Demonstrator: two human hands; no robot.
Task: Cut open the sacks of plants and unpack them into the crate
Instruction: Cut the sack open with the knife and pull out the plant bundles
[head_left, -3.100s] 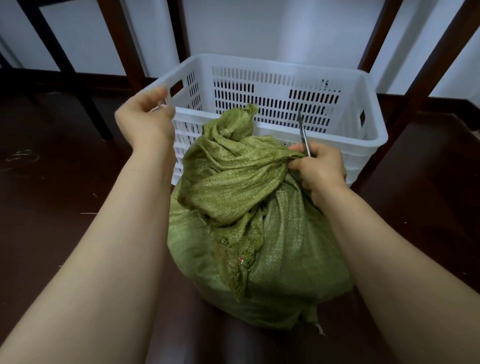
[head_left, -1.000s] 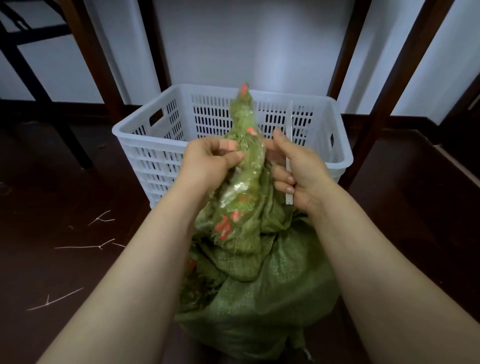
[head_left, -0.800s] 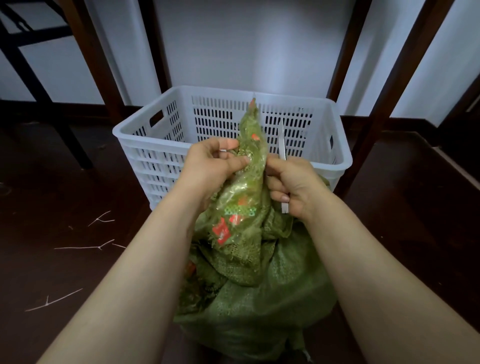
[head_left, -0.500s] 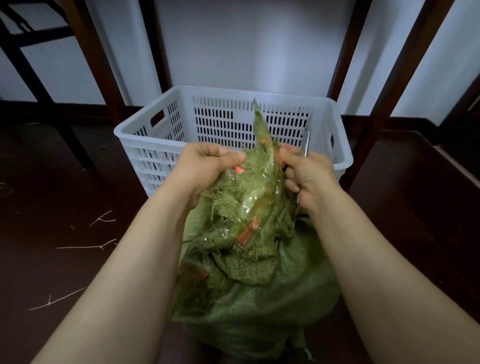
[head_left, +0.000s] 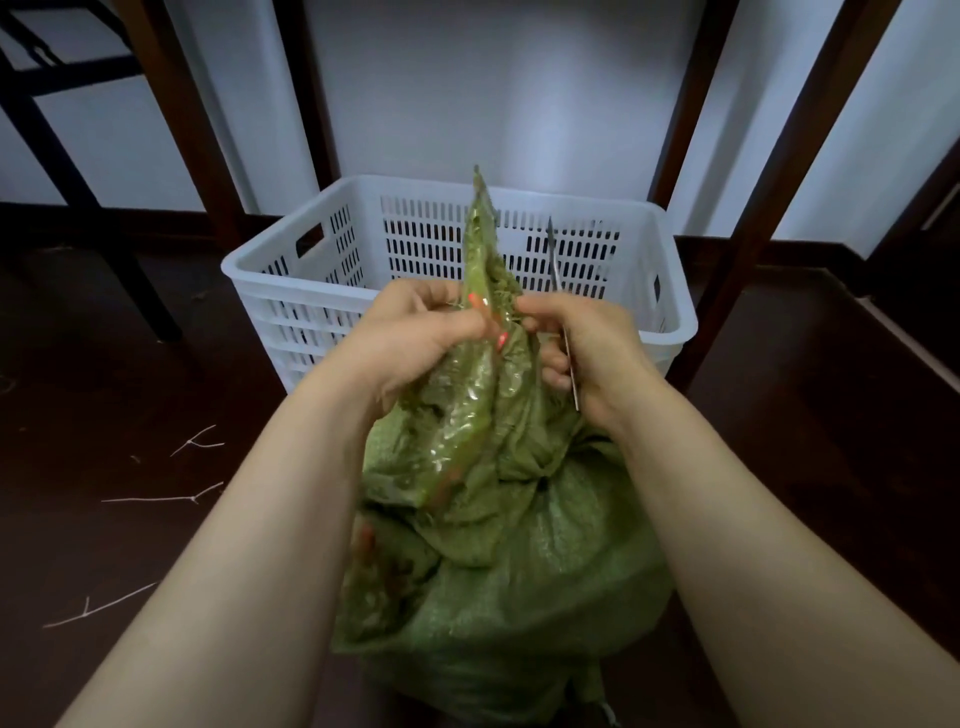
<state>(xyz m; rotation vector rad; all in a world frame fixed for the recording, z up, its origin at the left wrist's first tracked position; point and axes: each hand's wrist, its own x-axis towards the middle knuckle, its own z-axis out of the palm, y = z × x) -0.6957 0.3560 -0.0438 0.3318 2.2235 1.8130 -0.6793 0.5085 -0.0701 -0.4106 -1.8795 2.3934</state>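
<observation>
One view is all you have, from your head, looking down over both forearms. Your green woven plastic sack stands on the dark floor just in front of the white slotted plastic crate. It is full and rounded, with its gathered neck held up between your hands.

Your left hand pinches that neck from the left, fingers curled into the crumpled, shiny fabric. Your right hand is curled round a thin metal cutting tool, whose tip sticks up above the fist in front of the crate's far wall. Its thumb and forefinger meet the neck from the right.

I cannot tell whether a tie closes the neck or whether a cut has been made, because the fabric is too bunched. No plants show anywhere. The part of the crate's inside that you can see holds none, and its bottom is hidden behind your hands. So I judge the task barely begun: opening this sack is in hand, and emptying it is all to come.

Pale twigs lie on the floor to your left, and dark wooden posts rise behind the crate.
</observation>
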